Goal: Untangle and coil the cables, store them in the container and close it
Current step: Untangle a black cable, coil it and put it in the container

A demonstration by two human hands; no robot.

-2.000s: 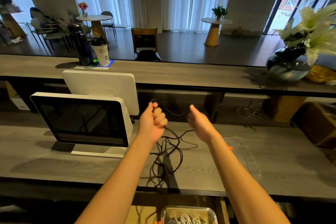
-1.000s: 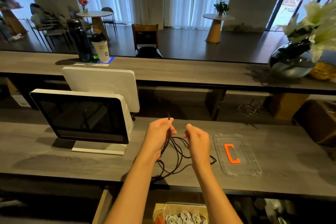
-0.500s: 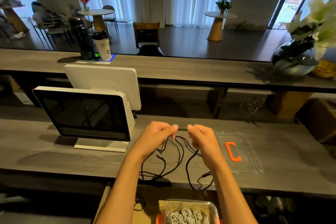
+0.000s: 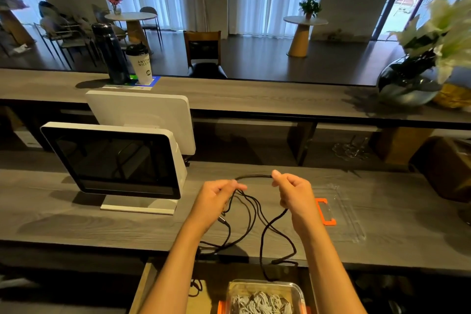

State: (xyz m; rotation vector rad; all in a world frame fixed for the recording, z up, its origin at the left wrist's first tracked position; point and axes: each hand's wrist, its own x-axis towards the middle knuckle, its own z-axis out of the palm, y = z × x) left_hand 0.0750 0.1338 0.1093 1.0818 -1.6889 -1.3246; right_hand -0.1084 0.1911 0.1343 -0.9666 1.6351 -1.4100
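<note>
The fingers (image 4: 238,186) of my left hand (image 4: 216,199) pinch the black cable (image 4: 251,214) at one end of a short raised span; the fingers (image 4: 276,176) of my right hand (image 4: 293,194) pinch the other end, at 3 o'clock from the left hand. Both hands are closed on this one cable, with the span arched between them.

From both pinch points the cable drops in several loose, crossing loops onto the desk (image 4: 63,222). Some strands run past the desk's near edge at 6 o'clock, and one connector end lies near that edge. I judge the cable only partly untangled; no coil is formed yet.

The clear lid (image 4: 349,216) with its orange clip (image 4: 325,211) lies flat on the desk at 3 o'clock from my right hand, off the container.

The container (image 4: 265,298) sits below the desk edge at 6 o'clock, open. It already holds light-coloured coiled cables (image 4: 260,303).

Status, as judged: at least one portion is stored. Remaining steps: finish untangling the black cable, coil it, place it in the container, then fit the lid.
</note>
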